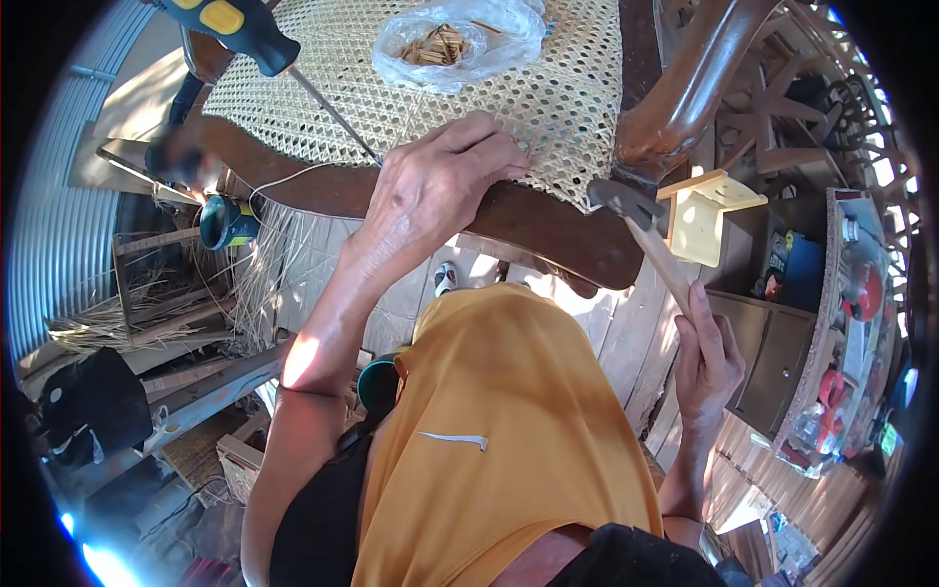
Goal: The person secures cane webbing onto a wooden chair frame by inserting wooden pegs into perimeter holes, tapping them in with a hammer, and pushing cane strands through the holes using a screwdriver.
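Observation:
A woven cane seat [323, 93] fills the brown wooden frame [548, 220] of a chair in front of me. My left hand [440, 176] rests over the frame's front edge, its fingers bent and pressed together at the border of the cane. Whatever they pinch is hidden beneath them. Right beside that hand is the tip of a screwdriver [249, 34] with a black and yellow handle, leaning at the cane's edge. In my right hand [709, 357] is the wooden handle of a hammer [626, 205], its dark head by the seat's front right corner.
On the cane lies a clear plastic bag [509, 44] holding small wood slivers [438, 45]. A glossy chair arm [699, 88] rises at the right. Loose cane strands [284, 254] hang at the left. A cluttered shelf unit [782, 357] stands far right.

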The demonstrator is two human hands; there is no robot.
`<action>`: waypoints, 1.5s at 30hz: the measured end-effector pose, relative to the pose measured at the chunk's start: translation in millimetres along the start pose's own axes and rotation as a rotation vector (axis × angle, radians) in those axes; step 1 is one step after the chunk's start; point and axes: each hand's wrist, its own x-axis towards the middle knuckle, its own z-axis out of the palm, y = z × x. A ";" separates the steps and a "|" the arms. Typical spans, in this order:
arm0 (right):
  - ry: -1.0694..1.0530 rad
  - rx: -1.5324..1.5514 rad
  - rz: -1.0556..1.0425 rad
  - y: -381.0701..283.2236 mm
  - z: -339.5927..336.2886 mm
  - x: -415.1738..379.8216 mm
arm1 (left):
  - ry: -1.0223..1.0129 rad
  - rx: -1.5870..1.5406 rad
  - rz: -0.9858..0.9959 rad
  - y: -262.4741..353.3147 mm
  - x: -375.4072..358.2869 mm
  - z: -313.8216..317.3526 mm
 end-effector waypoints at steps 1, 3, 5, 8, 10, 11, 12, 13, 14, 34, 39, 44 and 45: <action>-0.002 0.010 -0.005 -1.0 0.0 0.3 | 0.000 -0.001 -0.013 0.3 -0.6 0.2; -0.008 0.000 -0.010 -2.3 -1.4 2.7 | -0.006 -0.017 -0.029 1.8 -0.4 -2.1; -0.017 -0.041 -0.007 -3.5 -3.5 7.8 | -0.018 -0.048 -0.036 3.7 0.5 -5.5; -0.079 -0.057 -0.027 -1.4 -4.7 7.4 | 0.004 -0.092 -0.047 0.7 -1.6 -5.1; -0.063 0.000 0.008 2.3 -5.5 7.3 | 0.110 -0.145 -0.172 7.6 -0.2 -10.2; -0.052 0.029 0.021 4.5 -4.2 9.6 | 0.168 -0.168 -0.232 11.0 0.0 -12.5; -0.013 0.199 0.127 3.4 -1.3 10.2 | 0.182 -0.304 -0.283 14.0 -4.0 -14.4; 0.027 0.370 0.231 0.5 3.7 11.9 | 0.180 -0.459 -0.349 23.2 -7.9 -17.9; 0.002 0.518 0.318 -4.8 5.3 13.8 | 0.179 -0.615 -0.415 36.8 -12.1 -22.2; -0.267 1.262 0.525 -55.6 28.4 45.1 | 0.108 -1.530 -0.403 106.5 -47.8 41.3; -0.259 1.190 0.409 -51.4 26.4 48.5 | 0.026 -1.126 -0.462 94.5 -37.7 16.5; -0.055 1.051 0.356 -23.3 15.2 49.6 | 0.069 -0.634 -0.389 66.4 0.3 4.8; 0.013 1.011 0.292 -15.2 15.4 49.9 | 0.088 -0.653 -0.416 60.6 4.5 11.6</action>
